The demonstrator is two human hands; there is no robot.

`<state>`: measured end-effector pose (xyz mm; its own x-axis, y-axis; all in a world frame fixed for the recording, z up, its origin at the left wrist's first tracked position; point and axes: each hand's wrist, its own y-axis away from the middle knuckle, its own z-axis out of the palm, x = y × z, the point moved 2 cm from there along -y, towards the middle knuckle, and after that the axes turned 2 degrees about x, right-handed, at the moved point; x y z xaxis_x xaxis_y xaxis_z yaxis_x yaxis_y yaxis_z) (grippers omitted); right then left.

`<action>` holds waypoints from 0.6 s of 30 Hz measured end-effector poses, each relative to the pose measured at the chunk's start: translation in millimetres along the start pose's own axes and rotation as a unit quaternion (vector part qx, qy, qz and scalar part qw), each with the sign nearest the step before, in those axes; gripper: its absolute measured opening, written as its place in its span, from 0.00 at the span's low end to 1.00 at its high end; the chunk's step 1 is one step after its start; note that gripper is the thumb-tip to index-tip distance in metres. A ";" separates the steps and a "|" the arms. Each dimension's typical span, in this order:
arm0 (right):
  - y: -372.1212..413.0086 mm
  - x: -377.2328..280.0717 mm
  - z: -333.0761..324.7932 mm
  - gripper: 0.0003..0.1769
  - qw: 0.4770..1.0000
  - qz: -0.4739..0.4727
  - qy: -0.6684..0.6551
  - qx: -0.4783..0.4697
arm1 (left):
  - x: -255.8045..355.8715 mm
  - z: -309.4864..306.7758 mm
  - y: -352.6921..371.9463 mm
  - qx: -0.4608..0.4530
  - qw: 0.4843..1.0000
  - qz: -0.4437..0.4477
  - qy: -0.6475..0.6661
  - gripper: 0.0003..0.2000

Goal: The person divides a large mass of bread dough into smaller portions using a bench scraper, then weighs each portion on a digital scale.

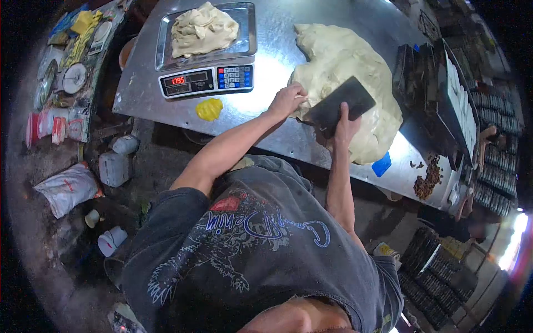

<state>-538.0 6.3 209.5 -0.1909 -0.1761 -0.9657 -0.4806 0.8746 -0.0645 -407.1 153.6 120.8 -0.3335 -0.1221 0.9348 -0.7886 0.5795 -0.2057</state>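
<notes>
A large slab of pale dough (355, 53) spreads over the right half of the metal table. My left hand (288, 100) is closed at the dough's near-left edge, its fingers pinching a bit of it. My right hand (347, 127) grips a dark, flat, rectangular dough scraper (347, 100), thumb on its upper face. The scraper lies across the dough's near-left part; whether its edge cuts in is hidden. Left of my hands, a digital scale (189, 82) reads 1.795 and carries a smaller lump of dough (202, 30) on its metal pan.
The metal table (139, 83) also bears a yellow flattened piece (209, 109), a blue piece (382, 165) by the dough, and brown crumbs (427, 180) at the right. Dark pans (422, 77) stand along the right. A cluttered side table (83, 61), jugs and a sack (69, 188) are left.
</notes>
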 end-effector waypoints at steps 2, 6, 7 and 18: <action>22.6 -12.9 29.9 0.24 0.996 -0.012 0.054 -0.076 | 18.8 -19.2 11.8 -0.002 0.999 -0.041 0.002 0.08; 47.1 49.1 69.6 0.22 0.937 -0.008 0.101 -0.334 | 43.7 -64.4 5.8 0.105 0.991 -0.047 0.070 0.08; 56.4 44.3 71.5 0.22 0.936 0.042 0.098 -0.336 | 45.6 -81.8 -3.1 0.155 0.986 -0.013 0.068 0.08; -3.0 28.2 7.5 0.26 0.979 0.088 0.050 -0.178 | -15.5 -203.9 -55.6 0.258 0.836 0.002 -0.484 0.29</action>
<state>-535.5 2.1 180.6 -0.3710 -0.0960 -0.9237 -0.6968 0.6862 0.2085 -252.8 287.5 176.8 -0.4024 -0.8604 0.3126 -0.8209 0.1880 -0.5392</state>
